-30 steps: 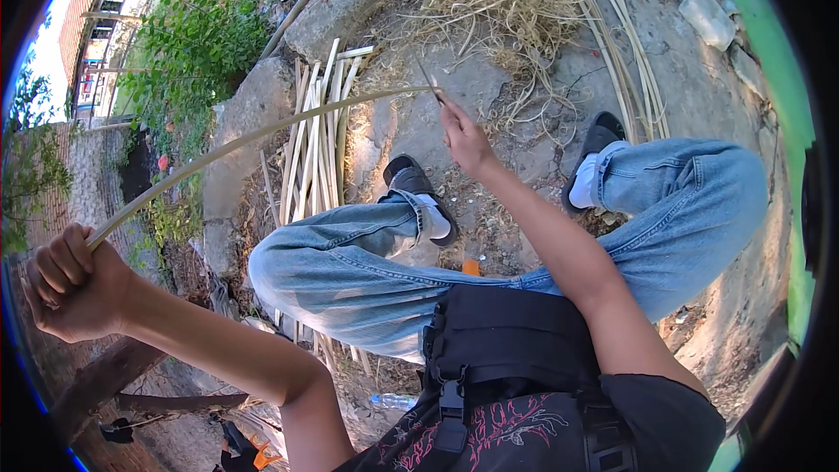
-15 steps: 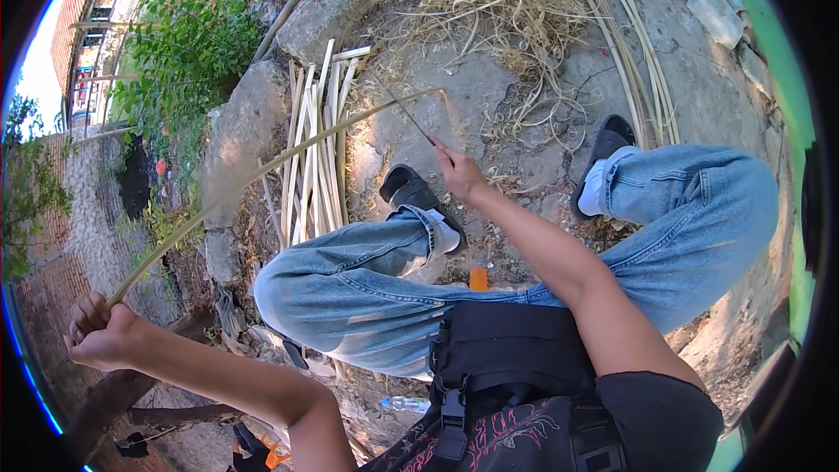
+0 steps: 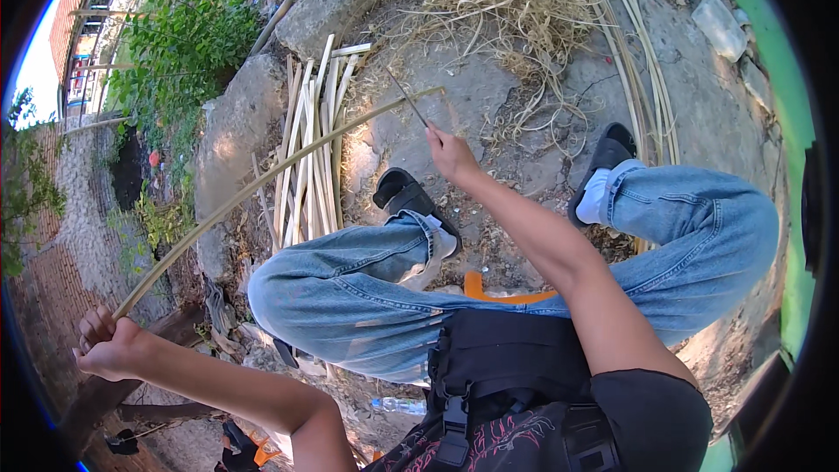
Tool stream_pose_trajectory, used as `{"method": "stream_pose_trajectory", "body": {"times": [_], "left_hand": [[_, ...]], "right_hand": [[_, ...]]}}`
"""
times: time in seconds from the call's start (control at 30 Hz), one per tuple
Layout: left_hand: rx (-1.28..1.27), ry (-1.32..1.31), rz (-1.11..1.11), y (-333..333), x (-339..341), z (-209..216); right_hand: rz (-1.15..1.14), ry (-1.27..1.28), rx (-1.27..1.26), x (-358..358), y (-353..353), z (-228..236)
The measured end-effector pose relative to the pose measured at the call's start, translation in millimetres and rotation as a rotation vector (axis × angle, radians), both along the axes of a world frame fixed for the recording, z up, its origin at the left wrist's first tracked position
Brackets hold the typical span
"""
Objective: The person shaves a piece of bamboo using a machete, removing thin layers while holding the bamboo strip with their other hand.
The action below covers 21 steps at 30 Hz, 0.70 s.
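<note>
My left hand point(image 3: 109, 345), out at the far left, is closed around the near end of a long, pale bamboo strip point(image 3: 280, 166). The strip rises across the view to the right, and its far end bends down close to the concrete. In my right hand point(image 3: 453, 155) is a thin-bladed knife point(image 3: 406, 98), its handle mostly hidden by my fingers. The blade points up and left and crosses the strip near its far end; whether they touch, I cannot tell. Beneath the strip lies a bundle of split bamboo sticks point(image 3: 308, 188).
Tangled bamboo shavings point(image 3: 516, 9) are heaped on the ground ahead, beside long thin strips point(image 3: 642, 79). An orange object point(image 3: 502, 295) shows between my jeans-clad legs. A plastic bottle point(image 3: 400, 405) lies low in the view. Concrete blocks point(image 3: 240, 135) and a leafy bush point(image 3: 188, 35) stand left.
The knife has tilted more upright, and my right hand has shifted slightly left and up. My left hand is a little lower and farther right, still on the strip. More of the orange object shows.
</note>
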State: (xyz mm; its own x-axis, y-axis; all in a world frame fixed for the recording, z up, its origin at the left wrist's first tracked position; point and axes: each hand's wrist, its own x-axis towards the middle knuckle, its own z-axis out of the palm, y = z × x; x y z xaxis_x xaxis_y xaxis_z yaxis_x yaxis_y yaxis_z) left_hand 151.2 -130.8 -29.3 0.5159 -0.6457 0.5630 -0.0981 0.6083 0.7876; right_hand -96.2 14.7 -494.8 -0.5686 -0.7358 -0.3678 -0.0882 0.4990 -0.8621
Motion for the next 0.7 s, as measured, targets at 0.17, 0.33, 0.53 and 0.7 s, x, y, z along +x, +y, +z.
{"method": "stream_pose_trajectory", "body": {"times": [0.17, 0.33, 0.53, 0.7], "left_hand": [[-0.016, 0.043, 0.005, 9.4, -17.8, 4.0], [-0.047, 0.004, 0.048, 17.5, -18.4, 11.8], [-0.009, 0.032, 0.042, 4.4, -21.9, 1.2], [-0.036, 0.005, -0.005, 8.7, -8.0, 7.9]], "right_hand": [[-0.071, 0.014, 0.028, -10.4, 13.7, -9.8], [0.027, 0.001, -0.003, 7.3, 19.5, -6.7], [-0.127, 0.039, 0.040, -25.1, 13.6, -48.0], [0.106, -0.023, -0.037, -12.3, 24.1, -18.0]]}}
